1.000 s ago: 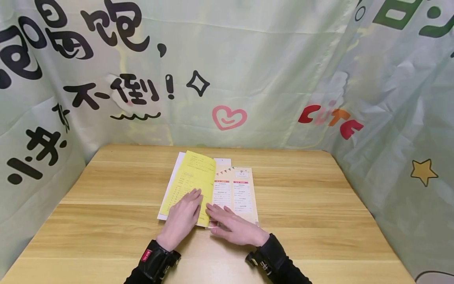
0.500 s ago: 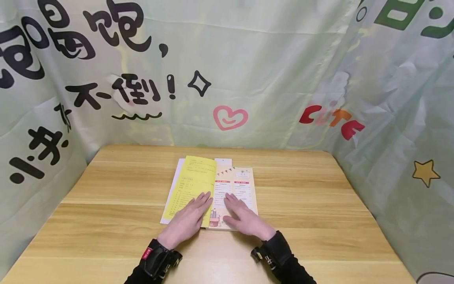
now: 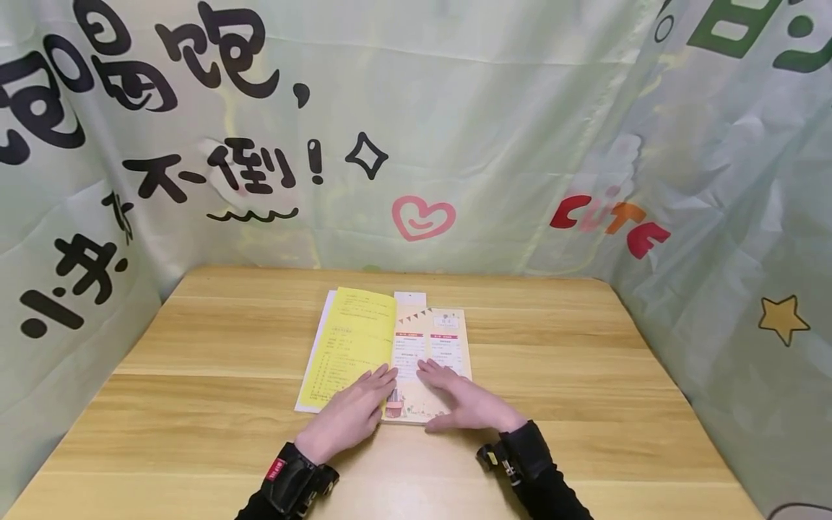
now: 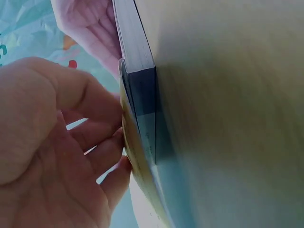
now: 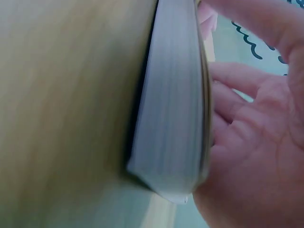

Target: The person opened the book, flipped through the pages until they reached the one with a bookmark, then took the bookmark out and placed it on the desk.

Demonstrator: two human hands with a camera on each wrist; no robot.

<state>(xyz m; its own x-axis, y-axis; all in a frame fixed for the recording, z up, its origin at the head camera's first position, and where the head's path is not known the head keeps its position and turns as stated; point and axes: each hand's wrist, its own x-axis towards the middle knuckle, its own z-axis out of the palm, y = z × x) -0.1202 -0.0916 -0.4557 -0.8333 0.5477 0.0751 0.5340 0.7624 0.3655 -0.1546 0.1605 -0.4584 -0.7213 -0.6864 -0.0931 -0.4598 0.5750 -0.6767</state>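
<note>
A thick book lies open on the table, with a yellow printed left page and a cream, illustrated right page. My left hand rests on the lower part of the yellow page, fingertips at the inner fold. On the cream page rests my right hand, fingers extended and thumb by the lower edge. In the left wrist view the left fingers touch the thin opened leaves beside the spine end. The right wrist view shows the thick page block beside the right palm.
A white tab with a small hole sticks out past the book's top edge. The wooden table extends around the book. Behind it hangs a pale printed cloth. Black cameras are strapped to both wrists.
The yellow leaf lies flatter than before. My right hand has moved right, from the fold onto the cream page. My left hand has slid slightly right and lower, toward the fold.
</note>
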